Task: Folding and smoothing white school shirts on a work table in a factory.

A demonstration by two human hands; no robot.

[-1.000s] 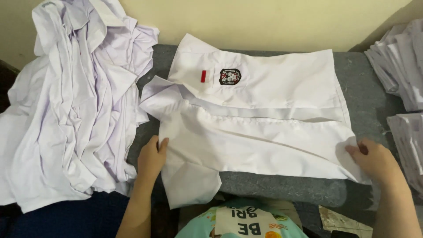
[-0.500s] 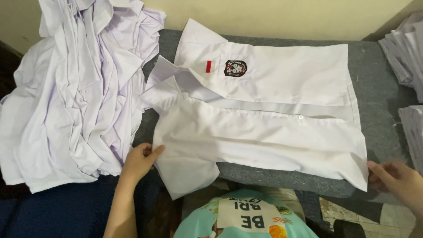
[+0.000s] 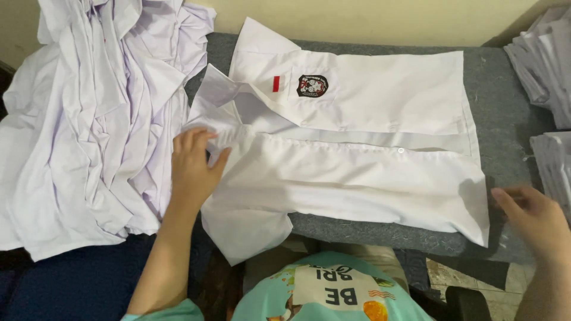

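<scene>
A white shirt point(image 3: 357, 148) with a dark chest badge and a small red patch lies spread, front up, on a grey padded table point(image 3: 505, 119). My left hand point(image 3: 193, 163) rests on the shirt's collar and shoulder area at the left, fingers bent onto the fabric. My right hand point(image 3: 535, 217) hovers just off the shirt's hem at the right, fingers slightly curled and holding nothing. One short sleeve hangs over the table's front edge.
A big heap of crumpled white shirts point(image 3: 89, 131) lies at the left. Stacks of folded white garments point(image 3: 547, 65) stand at the right edge. My teal printed top point(image 3: 333, 291) shows at the bottom.
My left hand has moved up from the shirt's lower side onto the collar area. My right hand has let go of the hem and drawn slightly away to the right.
</scene>
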